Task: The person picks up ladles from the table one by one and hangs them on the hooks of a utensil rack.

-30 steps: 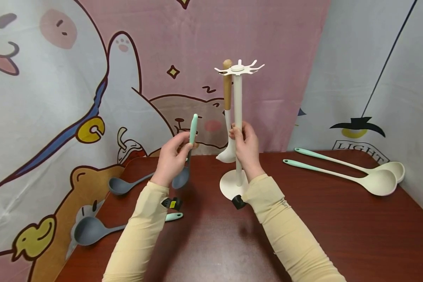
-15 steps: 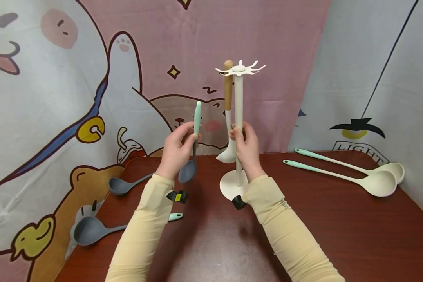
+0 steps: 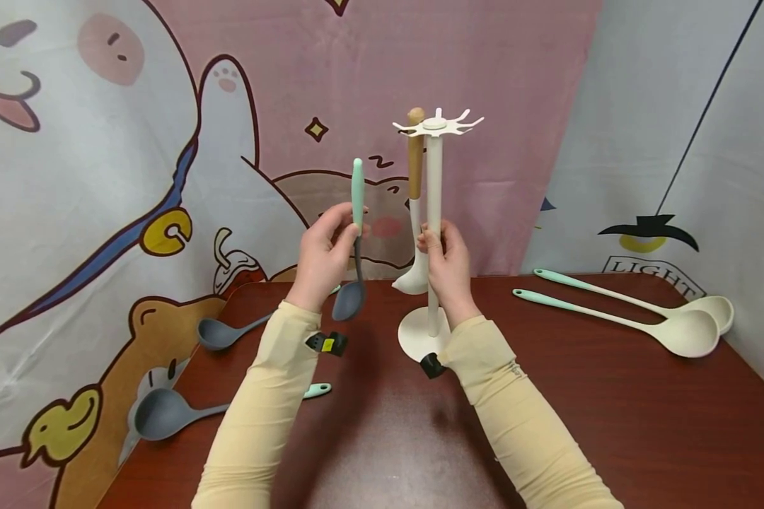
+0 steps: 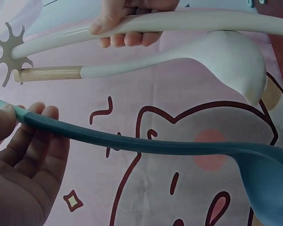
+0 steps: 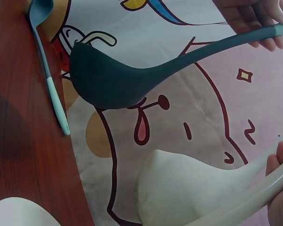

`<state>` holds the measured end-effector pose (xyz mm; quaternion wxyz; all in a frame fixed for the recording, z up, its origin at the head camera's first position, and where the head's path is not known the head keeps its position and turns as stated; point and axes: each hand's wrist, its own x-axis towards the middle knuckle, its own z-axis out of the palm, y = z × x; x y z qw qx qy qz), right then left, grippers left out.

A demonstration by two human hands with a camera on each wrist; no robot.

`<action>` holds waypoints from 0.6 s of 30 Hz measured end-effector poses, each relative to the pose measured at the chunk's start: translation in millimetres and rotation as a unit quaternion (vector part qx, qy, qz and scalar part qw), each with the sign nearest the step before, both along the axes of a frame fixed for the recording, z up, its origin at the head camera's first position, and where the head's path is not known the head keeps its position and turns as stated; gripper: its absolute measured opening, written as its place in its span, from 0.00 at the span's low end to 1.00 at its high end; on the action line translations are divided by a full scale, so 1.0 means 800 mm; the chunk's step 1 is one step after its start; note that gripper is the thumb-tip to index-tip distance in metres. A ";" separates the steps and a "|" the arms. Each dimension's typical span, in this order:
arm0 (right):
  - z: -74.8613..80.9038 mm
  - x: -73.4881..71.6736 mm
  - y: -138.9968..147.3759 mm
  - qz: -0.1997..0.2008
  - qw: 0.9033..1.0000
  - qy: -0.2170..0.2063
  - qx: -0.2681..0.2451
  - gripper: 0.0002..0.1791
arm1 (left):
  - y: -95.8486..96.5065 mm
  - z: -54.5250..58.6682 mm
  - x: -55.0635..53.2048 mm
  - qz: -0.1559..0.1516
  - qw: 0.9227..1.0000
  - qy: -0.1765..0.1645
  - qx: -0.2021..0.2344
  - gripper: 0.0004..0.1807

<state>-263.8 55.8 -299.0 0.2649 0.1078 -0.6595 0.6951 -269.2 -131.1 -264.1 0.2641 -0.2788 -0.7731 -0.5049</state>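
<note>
My left hand [image 3: 325, 251] pinches a grey ladle [image 3: 349, 300] by its mint-green handle, bowl hanging down above the table. In the right wrist view this ladle [image 5: 118, 77] shows a deep bowl with a spout-like corner. My right hand [image 3: 448, 265] grips the white pole of a utensil stand [image 3: 434, 177], which has a round base and a top ring of hooks. From that ring hangs a white ladle [image 3: 412, 279] with a wooden handle, just left of the pole. The left wrist view shows the hanging ladle [image 4: 226, 61] between the pole and my left hand.
On the left of the brown table [image 3: 395, 438] lie a small grey ladle [image 3: 216, 334] and a larger grey ladle [image 3: 165, 413]. Two cream ladles [image 3: 687, 332] with mint handles lie at the right. A printed cloth [image 3: 484, 56] hangs behind.
My left hand has raised the grey ladle and carried it right, closer to the stand. My right hand keeps its grip on the pole, and the hanging white ladle stays in place.
</note>
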 end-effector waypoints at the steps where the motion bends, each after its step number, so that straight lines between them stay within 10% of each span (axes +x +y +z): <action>1: 0.000 0.000 0.000 0.000 1.000 0.000 0.000 0.14 | 0.001 0.001 0.000 0.002 1.000 0.004 0.001 0.13; 18: 0.000 -0.001 0.001 -0.003 1.000 -0.005 -0.001 0.14 | 0.023 0.011 -0.007 0.006 0.997 -0.017 0.081 0.14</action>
